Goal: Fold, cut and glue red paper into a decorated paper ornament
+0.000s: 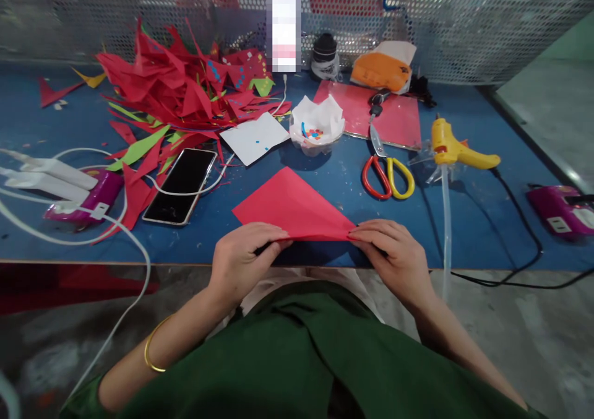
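A red sheet of paper [292, 202], folded along the edge nearest me, lies over the front of the blue table. My left hand [244, 252] pinches that folded edge near its left part, thumb below and fingers on top. At the paper's right corner, my right hand [394, 255] grips it between thumb and fingers. Scissors [380, 165] with one red and one yellow handle lie just beyond my right hand. Past the left hand rests a dark-screened phone [180, 187] with a white cable across it.
Red and green paper scraps [180, 91] are heaped at the back left. A paper-lined bowl [317, 128] holds small coloured bits. To the right are a yellow glue gun [457, 150] and a purple power socket [561, 211]. White chargers [51, 181] and cables trail off the left.
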`<state>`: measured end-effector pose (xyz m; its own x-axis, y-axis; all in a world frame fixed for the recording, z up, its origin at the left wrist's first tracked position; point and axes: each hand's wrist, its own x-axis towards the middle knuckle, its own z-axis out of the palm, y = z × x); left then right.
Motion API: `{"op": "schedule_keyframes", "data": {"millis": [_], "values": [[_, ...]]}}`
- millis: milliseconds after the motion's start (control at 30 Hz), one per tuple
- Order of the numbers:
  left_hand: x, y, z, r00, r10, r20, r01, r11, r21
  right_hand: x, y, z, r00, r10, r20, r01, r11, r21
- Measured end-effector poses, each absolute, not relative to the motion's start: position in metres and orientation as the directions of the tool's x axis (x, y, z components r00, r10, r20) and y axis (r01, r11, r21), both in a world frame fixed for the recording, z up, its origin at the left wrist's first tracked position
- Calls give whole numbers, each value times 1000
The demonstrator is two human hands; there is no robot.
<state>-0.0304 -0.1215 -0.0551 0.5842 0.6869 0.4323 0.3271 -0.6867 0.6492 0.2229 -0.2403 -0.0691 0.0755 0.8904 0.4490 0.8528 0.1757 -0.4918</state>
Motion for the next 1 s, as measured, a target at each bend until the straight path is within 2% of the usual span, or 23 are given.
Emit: {"op": "schedule_keyframes", "data": {"millis": [167,333,500,1000], "values": [[-23,-117,-47,568,753,331,444,-619,648,216,-245,-76,221,861,457,864,44,-501],[-15,-112,-47,519,796,312,556,-592,584,218,-245,-77,288,861,418,845,-23,-534],[-12,-109,-50,483,829,281,611,-549,570,218,-243,-76,302,879,369,827,-50,-559],[-9,-104,-52,499,822,275,654,-565,504,222,-241,-69,288,897,336,817,-47,-575]]}}
